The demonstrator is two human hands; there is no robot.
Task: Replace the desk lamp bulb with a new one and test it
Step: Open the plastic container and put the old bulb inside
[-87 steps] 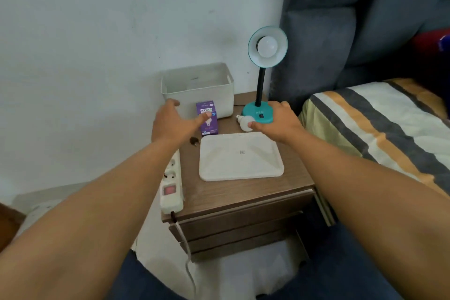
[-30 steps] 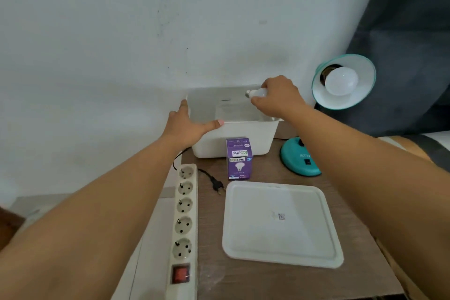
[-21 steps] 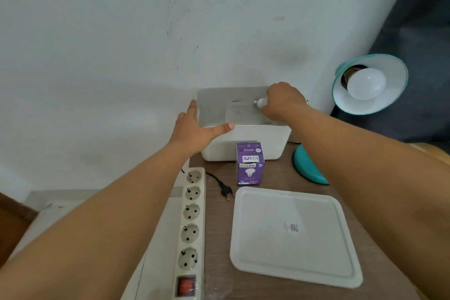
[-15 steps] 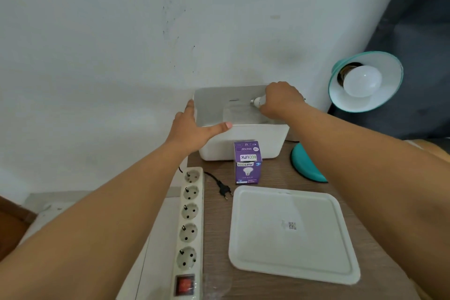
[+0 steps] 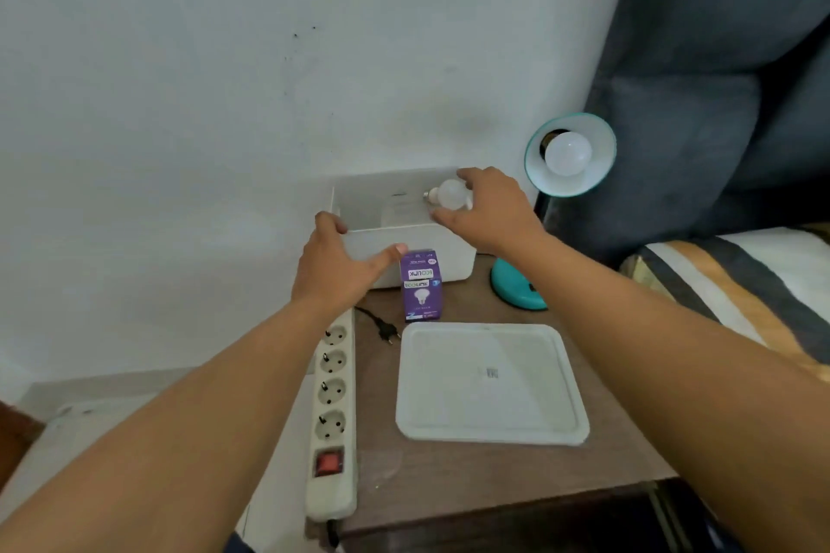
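Note:
A teal desk lamp (image 5: 534,180) stands at the back right of the wooden nightstand (image 5: 471,476), with a white bulb (image 5: 568,153) seated in its shade. My right hand (image 5: 489,211) hovers over the white open box (image 5: 453,251) and holds a second, loose white bulb (image 5: 449,194) between thumb and spread fingers, its screw cap pointing left. My left hand (image 5: 337,265) grips the box's front left rim. A purple bulb carton (image 5: 421,287) stands upright in front of the box.
A white power strip (image 5: 332,395) with a red switch lies along the nightstand's left edge. The lamp's black plug (image 5: 386,330) lies unplugged beside it. A flat white lid (image 5: 489,382) lies in the middle. A striped bed (image 5: 741,283) is at the right.
My right hand's fingers have spread, so the loose bulb now shows over the box. The view has pulled back and tilted. My left hand stays on the box's rim.

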